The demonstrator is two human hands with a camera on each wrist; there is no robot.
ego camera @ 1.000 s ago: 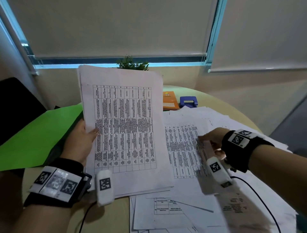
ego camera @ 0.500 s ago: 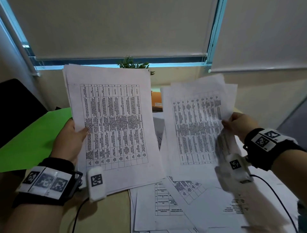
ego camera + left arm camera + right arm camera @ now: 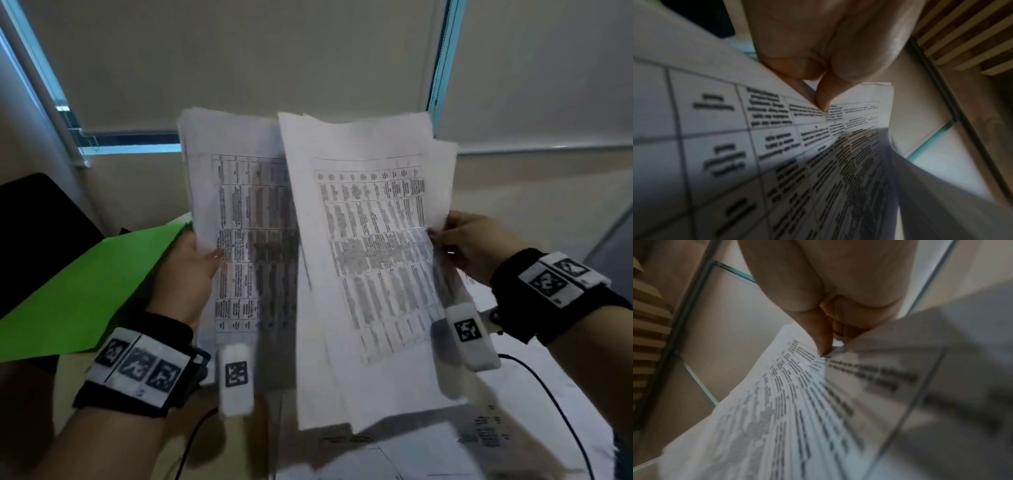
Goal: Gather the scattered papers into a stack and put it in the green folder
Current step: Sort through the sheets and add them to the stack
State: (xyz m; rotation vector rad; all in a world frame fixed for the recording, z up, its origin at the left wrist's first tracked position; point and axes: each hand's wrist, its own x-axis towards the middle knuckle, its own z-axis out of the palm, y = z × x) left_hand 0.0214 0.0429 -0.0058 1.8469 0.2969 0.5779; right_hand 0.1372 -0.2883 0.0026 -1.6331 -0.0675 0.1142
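Observation:
My left hand [image 3: 191, 270] holds an upright stack of printed papers [image 3: 239, 219] by its left edge, thumb on the front; in the left wrist view the thumb [image 3: 823, 95] presses on the printed sheet [image 3: 735, 146]. My right hand [image 3: 469, 246] pinches a second bundle of papers [image 3: 370, 260] at its right edge, and that bundle overlaps the front of the left stack. In the right wrist view the fingers [image 3: 824, 337] pinch the bundle's sheets [image 3: 787, 410]. The green folder [image 3: 85, 287] lies open on the table at the left, partly hidden behind my left hand.
More loose sheets [image 3: 479, 438] lie on the table at lower right, under the raised bundle. A black chair back [image 3: 41, 233] stands at far left. Window blinds and a wall fill the background. A cable [image 3: 555, 404] trails from my right wrist.
My right hand lifted a bundle of sheets off the table and carried it left until it overlaps the stack in my left hand. The view has tilted upward.

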